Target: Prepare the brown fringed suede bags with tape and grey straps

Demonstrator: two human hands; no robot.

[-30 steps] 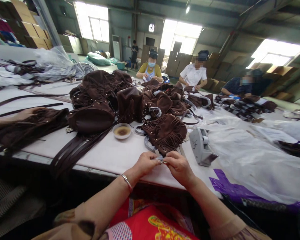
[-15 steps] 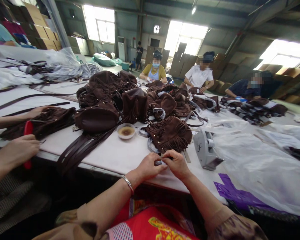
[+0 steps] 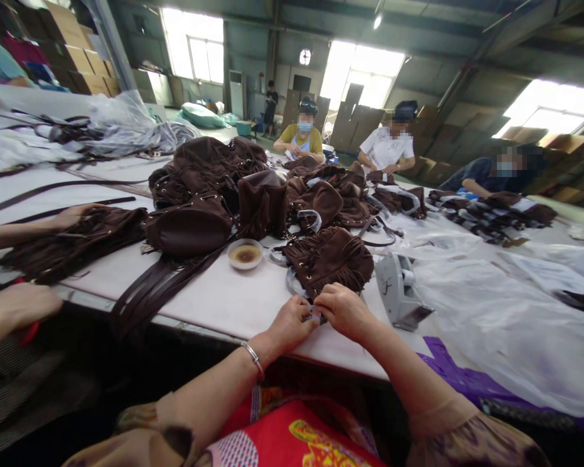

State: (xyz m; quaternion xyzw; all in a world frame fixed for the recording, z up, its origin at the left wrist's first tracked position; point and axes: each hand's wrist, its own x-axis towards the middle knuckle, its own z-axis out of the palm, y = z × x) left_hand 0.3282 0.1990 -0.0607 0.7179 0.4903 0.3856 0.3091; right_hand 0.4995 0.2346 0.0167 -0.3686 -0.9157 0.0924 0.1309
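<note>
My left hand [image 3: 293, 322] and my right hand [image 3: 344, 312] meet at the table's near edge, fingertips closed together. Between them shows a small translucent whitish strip [image 3: 315, 314]; fingers partly cover it, along with something dark beneath. Just beyond lies a dark brown fringed bag [image 3: 328, 261] with metal eyelets. Plastic-wrapped loops stick out at its left side. To the right of my right hand stands a grey tape dispenser [image 3: 398, 292]. A round dish [image 3: 244, 254] of brownish paste sits left of the bag.
A heap of brown bags [image 3: 209, 172] covers the table's middle, with long straps [image 3: 163, 292] hanging over the front edge. At left, a co-worker's hand [image 3: 19, 308] holds a red-handled tool by another bag. Plastic sheeting [image 3: 491, 324] spreads at right. Several people work across the table.
My right hand has turned, and more of the whitish strip shows between my fingers. The co-worker's hand at left has pulled down and away from the bag with the red-handled tool.
</note>
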